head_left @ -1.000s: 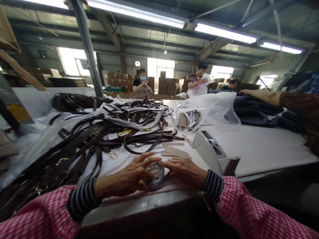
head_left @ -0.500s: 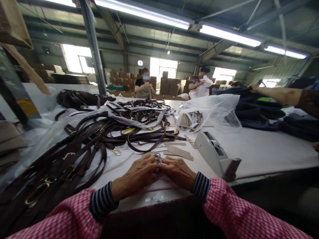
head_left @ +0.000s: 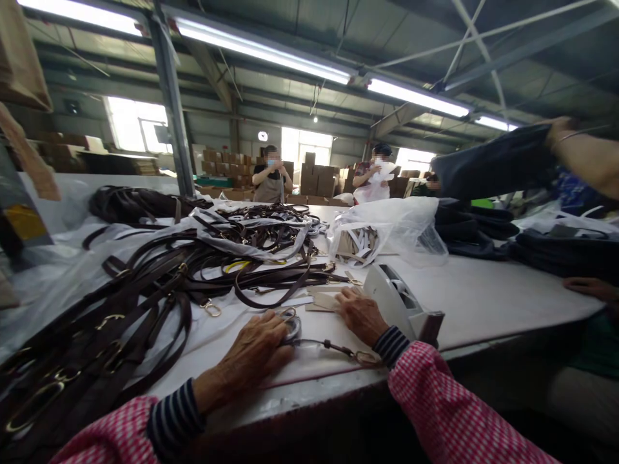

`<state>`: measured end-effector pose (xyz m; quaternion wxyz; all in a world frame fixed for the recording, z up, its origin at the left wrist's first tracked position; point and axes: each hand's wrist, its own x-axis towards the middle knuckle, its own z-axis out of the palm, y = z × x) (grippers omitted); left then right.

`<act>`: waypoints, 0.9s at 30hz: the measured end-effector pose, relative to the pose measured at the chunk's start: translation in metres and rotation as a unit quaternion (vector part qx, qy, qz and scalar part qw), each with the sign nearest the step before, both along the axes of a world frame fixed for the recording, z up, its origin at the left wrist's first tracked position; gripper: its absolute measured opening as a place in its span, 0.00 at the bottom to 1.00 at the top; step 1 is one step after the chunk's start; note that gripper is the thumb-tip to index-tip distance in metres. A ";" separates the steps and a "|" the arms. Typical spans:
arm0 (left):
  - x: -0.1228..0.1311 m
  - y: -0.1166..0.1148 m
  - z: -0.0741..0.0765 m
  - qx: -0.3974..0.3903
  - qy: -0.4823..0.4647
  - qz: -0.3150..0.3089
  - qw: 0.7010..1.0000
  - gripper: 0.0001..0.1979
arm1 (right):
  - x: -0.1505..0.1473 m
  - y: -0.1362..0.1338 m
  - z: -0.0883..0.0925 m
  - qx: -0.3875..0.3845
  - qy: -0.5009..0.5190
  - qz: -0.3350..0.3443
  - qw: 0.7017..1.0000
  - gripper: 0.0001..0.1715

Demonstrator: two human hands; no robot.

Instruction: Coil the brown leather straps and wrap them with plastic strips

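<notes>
My left hand (head_left: 254, 345) presses on a coiled dark strap (head_left: 293, 327) near the table's front edge, its fingers closed over the coil's left side. From the coil a thin length of strap runs right along the table and ends in a metal clip (head_left: 366, 357). My right hand (head_left: 362, 314) reaches over flat beige strips (head_left: 325, 301), palm down and fingers stretched out, the fingertips at the strips' right end. Whether it pinches one is hard to see. Just right of this hand stands a grey tape dispenser (head_left: 394, 298).
Dark brown straps (head_left: 159, 270) with gold-coloured clips cover the table's left side. A clear plastic bag (head_left: 411, 225) holds pale strips. To the right, a co-worker's arm (head_left: 590, 158) lifts dark cloth (head_left: 498, 161) above a dark pile. Two people stand beyond the table.
My hands, together before, are now apart. My right hand has moved from the coil to the beige strips, and the strap's clip end lies exposed. The co-worker's arm has raised the dark cloth.
</notes>
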<state>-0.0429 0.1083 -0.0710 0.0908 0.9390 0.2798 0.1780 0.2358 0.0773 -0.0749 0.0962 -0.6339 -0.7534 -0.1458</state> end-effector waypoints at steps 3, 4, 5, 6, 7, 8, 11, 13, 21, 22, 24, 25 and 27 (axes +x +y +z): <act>-0.008 0.010 0.005 -0.109 -0.083 0.065 0.988 0.14 | 0.011 0.000 -0.013 -0.008 -0.045 -0.016 0.999 0.10; -0.010 0.014 0.008 -0.180 -0.113 0.091 0.973 0.16 | 0.011 0.000 -0.016 -0.012 -0.058 -0.011 0.998 0.11; -0.012 0.018 0.012 -0.256 -0.144 0.111 0.949 0.19 | 0.010 0.000 -0.018 -0.014 -0.069 -0.004 0.998 0.12; -0.015 0.020 0.016 -0.328 -0.175 0.125 0.920 0.21 | 0.009 -0.001 -0.019 -0.016 -0.077 0.002 0.997 0.12; -0.017 0.022 0.020 -0.386 -0.207 0.133 0.889 0.23 | 0.008 -0.001 -0.019 -0.017 -0.083 0.008 0.996 0.13; -0.019 0.024 0.024 -0.425 -0.239 0.139 0.862 0.24 | 0.007 -0.001 -0.018 -0.017 -0.085 0.012 0.996 0.13; -0.022 0.022 0.031 -0.474 -0.310 0.152 0.810 0.25 | 0.005 0.000 -0.017 -0.011 -0.078 0.012 0.997 0.13; -0.020 0.019 0.030 -0.494 -0.342 0.160 0.783 0.23 | 0.006 0.001 -0.017 -0.003 -0.064 0.009 0.998 0.13; -0.005 0.009 0.028 -0.599 -0.479 0.120 0.630 0.09 | 0.001 -0.023 -0.011 0.088 0.040 -0.006 0.995 0.15; -0.003 0.008 0.028 -0.600 -0.488 0.126 0.621 0.08 | -0.004 -0.032 -0.009 0.109 0.053 -0.001 0.993 0.16; 0.001 0.005 0.027 -0.600 -0.488 0.140 0.618 0.08 | -0.017 -0.049 -0.004 0.178 0.070 0.042 0.981 0.16; 0.003 0.002 0.027 -0.602 -0.484 0.145 0.619 0.09 | -0.025 -0.057 -0.002 0.221 0.068 0.078 0.970 0.15; 0.006 -0.004 0.028 -0.606 -0.472 0.138 0.625 0.11 | -0.038 -0.070 0.002 0.303 0.038 0.151 0.940 0.14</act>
